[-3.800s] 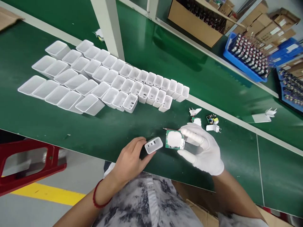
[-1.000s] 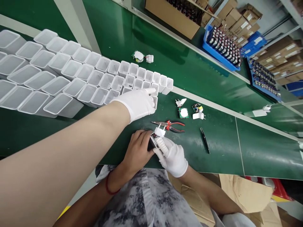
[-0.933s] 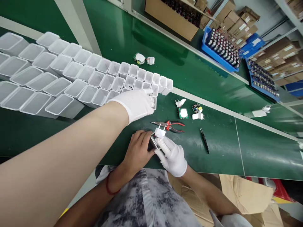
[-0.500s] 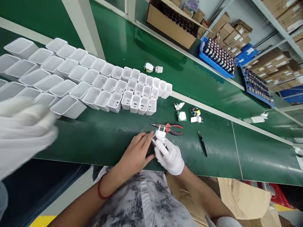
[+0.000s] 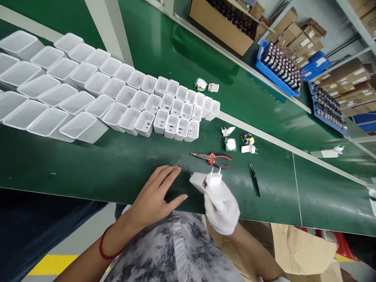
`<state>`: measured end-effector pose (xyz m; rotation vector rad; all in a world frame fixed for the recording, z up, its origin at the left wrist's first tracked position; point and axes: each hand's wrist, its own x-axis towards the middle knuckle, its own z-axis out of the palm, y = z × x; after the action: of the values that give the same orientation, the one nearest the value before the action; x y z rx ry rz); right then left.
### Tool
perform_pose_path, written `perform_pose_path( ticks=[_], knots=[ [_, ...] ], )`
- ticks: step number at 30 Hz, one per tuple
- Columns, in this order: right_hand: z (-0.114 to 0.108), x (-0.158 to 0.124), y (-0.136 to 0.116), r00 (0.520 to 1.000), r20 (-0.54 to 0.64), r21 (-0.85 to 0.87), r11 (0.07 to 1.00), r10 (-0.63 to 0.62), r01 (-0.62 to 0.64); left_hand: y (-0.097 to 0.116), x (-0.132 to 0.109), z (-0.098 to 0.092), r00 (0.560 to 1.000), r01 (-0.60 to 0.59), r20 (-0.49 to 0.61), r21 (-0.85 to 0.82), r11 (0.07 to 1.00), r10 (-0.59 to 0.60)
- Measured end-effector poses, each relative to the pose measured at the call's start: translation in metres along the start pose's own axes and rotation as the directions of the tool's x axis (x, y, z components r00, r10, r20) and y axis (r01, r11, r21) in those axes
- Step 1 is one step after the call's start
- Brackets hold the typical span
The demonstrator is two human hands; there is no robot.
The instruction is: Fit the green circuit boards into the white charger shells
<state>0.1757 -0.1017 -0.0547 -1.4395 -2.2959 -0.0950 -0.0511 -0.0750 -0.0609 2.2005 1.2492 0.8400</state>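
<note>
My right hand (image 5: 221,209), in a white glove, is closed around a white two-pin plug adapter (image 5: 215,179). Its pins point away from me, and a plain white casing part (image 5: 197,181) sticks out to the left. How these parts join is hidden by the glove. Bare and with a red cord at the wrist, my left hand (image 5: 157,196) hovers low over the bench just left of the adapter. Its fingers are stretched apart and hold nothing. Beyond both hands lie red-handled long-nose pliers (image 5: 212,158).
Several rows of open white casings (image 5: 143,122) fill the green bench's left side. Right of the pliers are a circuit board (image 5: 230,144), a white plug piece (image 5: 249,149) and black tweezers (image 5: 255,180). Blue trays of components (image 5: 276,84) and a carton (image 5: 219,29) stand farther back.
My left hand has let go of the adapter and moved left with fingers spread. My right hand has shifted right with the adapter. Another person's gloved hand at left has left the view.
</note>
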Motion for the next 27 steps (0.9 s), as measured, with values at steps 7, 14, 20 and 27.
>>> perform_pose_path(
  ticks=[7,14,20,27],
  knots=[
    [-0.004,0.007,0.006,0.998,0.008,0.238,0.969,0.065,-0.065,0.001,0.005,0.003,0.996,0.000,0.086,0.069,0.998,-0.006],
    [-0.002,0.015,0.009,0.997,0.073,0.135,0.991,-0.028,0.018,0.011,0.014,0.004,0.992,0.025,0.119,0.049,0.998,-0.030],
    [0.005,0.017,0.011,0.996,0.093,0.227,0.974,-0.011,-0.010,0.016,0.021,0.006,0.984,0.035,0.175,0.032,0.999,-0.040],
    [0.003,0.006,0.010,0.991,0.048,0.386,0.912,0.127,-0.136,0.021,0.024,0.015,0.994,0.018,0.107,-0.014,1.000,-0.017]
  ],
)
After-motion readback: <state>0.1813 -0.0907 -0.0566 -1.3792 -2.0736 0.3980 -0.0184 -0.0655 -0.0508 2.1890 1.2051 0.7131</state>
